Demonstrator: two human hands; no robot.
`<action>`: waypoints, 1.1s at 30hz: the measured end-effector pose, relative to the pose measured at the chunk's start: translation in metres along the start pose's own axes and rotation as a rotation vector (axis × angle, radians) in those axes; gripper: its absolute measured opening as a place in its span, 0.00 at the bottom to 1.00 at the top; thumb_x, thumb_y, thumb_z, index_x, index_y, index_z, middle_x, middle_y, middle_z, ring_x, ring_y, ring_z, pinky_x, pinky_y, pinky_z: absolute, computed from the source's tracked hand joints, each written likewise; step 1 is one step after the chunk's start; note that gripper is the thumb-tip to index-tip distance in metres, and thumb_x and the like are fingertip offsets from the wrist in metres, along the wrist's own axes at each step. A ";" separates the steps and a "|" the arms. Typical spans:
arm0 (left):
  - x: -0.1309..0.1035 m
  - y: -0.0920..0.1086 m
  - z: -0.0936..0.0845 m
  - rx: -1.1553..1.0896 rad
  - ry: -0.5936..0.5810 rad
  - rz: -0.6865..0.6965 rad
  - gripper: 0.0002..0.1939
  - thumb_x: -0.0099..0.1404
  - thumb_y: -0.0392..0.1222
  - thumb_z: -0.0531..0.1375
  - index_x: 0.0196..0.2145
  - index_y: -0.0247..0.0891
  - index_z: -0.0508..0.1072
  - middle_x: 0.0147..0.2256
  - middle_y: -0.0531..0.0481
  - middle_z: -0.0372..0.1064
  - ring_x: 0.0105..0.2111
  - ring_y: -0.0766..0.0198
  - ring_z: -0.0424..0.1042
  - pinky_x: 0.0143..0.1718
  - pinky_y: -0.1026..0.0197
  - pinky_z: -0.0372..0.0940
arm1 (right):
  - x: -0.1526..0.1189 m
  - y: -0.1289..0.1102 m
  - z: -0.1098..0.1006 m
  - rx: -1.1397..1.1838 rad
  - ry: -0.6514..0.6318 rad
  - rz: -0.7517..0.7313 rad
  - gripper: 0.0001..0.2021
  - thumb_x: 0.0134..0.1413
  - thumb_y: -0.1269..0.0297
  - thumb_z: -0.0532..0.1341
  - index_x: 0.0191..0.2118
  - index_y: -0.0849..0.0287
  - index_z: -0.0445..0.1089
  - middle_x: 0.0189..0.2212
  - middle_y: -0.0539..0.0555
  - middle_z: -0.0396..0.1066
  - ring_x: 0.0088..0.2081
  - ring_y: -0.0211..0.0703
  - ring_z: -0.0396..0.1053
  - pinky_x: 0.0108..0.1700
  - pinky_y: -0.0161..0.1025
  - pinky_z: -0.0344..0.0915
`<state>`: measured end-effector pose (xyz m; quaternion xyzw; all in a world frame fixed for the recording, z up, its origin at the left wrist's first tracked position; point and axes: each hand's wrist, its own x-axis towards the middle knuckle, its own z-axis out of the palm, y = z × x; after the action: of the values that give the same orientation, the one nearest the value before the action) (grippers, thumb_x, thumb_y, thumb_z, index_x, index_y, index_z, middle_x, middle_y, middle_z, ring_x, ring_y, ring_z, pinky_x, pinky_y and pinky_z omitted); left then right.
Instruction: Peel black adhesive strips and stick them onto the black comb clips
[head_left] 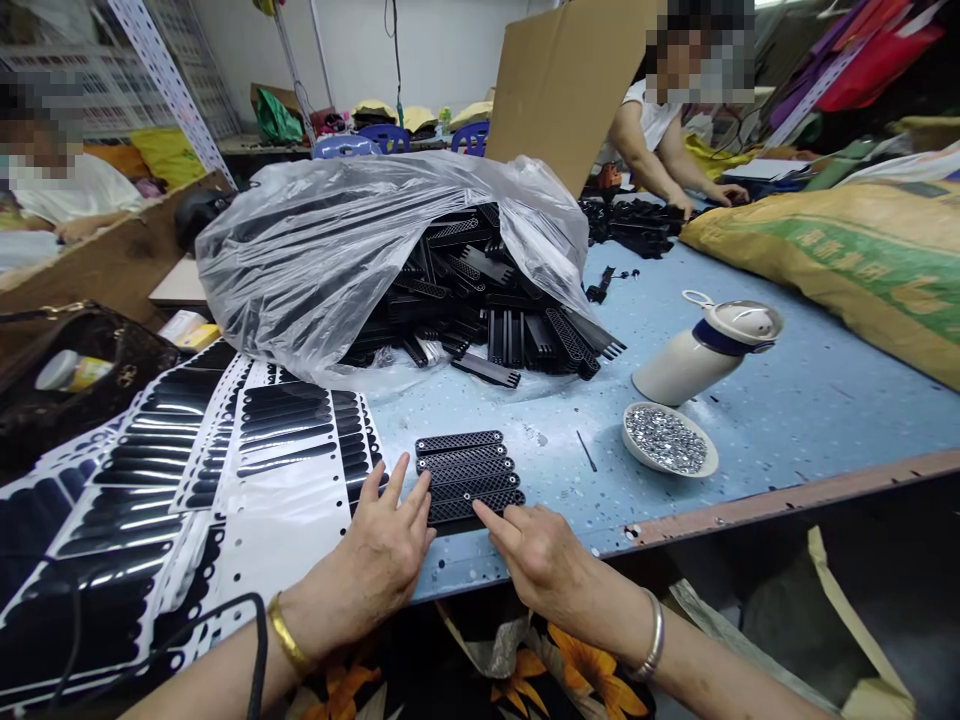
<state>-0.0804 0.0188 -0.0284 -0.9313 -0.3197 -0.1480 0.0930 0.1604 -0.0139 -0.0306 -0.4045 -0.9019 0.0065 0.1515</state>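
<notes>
"Flowered dark cloth (592,670) lies nearest the camera, below the edge of the table (810,400). What stands far left?"

"A brown handbag (131,345) with a jar (56,371) in it, then overlapping sheets (281,530) bearing black strips."

"And the left hand (386,540)?"

"Loose, its fingers spread and gripping nothing, at the left end of the black perforated pieces (469,465) (a gold bracelet (286,635) circles the wrist)."

"Behind those?"

"A clear plastic bag (322,250), its mouth open on a heap of black parts (457,285)."

"Where exactly are the perforated ones?"

"Side by side near the table's front edge, bright dots on several."

"The right hand (540,555)?"

"Index finger extended to the nearest piece, beside a bright dot; the others curl, and whether they pinch anything cannot be told."

"Farther right?"

"A thin dark rod (586,451), a white bowl (637,457) of small silvery bits (671,438), a pale bottle (679,365) just behind it, and finally a yellow sack (847,260)."
</notes>
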 end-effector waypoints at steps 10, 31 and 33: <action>-0.004 -0.037 0.007 -0.016 -0.101 0.122 0.16 0.69 0.40 0.57 0.53 0.36 0.71 0.57 0.37 0.67 0.62 0.35 0.58 0.58 0.31 0.52 | 0.003 0.004 -0.002 -0.003 -0.051 -0.046 0.31 0.49 0.85 0.48 0.61 0.75 0.60 0.30 0.59 0.70 0.29 0.45 0.64 0.31 0.42 0.65; 0.027 0.006 0.001 -0.171 -0.031 0.063 0.20 0.62 0.31 0.57 0.52 0.28 0.71 0.57 0.32 0.68 0.60 0.31 0.60 0.55 0.30 0.58 | 0.007 -0.002 -0.016 -0.152 -0.246 -0.047 0.36 0.44 0.81 0.56 0.63 0.79 0.56 0.33 0.61 0.70 0.31 0.51 0.68 0.35 0.47 0.63; 0.026 0.007 0.001 -0.193 -0.009 0.060 0.19 0.63 0.31 0.56 0.53 0.28 0.71 0.57 0.33 0.68 0.61 0.33 0.60 0.55 0.31 0.58 | 0.009 -0.003 -0.019 -0.197 -0.255 -0.061 0.35 0.45 0.80 0.56 0.63 0.79 0.57 0.33 0.61 0.71 0.31 0.52 0.67 0.36 0.48 0.62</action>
<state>-0.0565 0.0288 -0.0213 -0.9457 -0.2763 -0.1708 0.0059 0.1578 -0.0119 -0.0091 -0.3855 -0.9220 -0.0352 -0.0046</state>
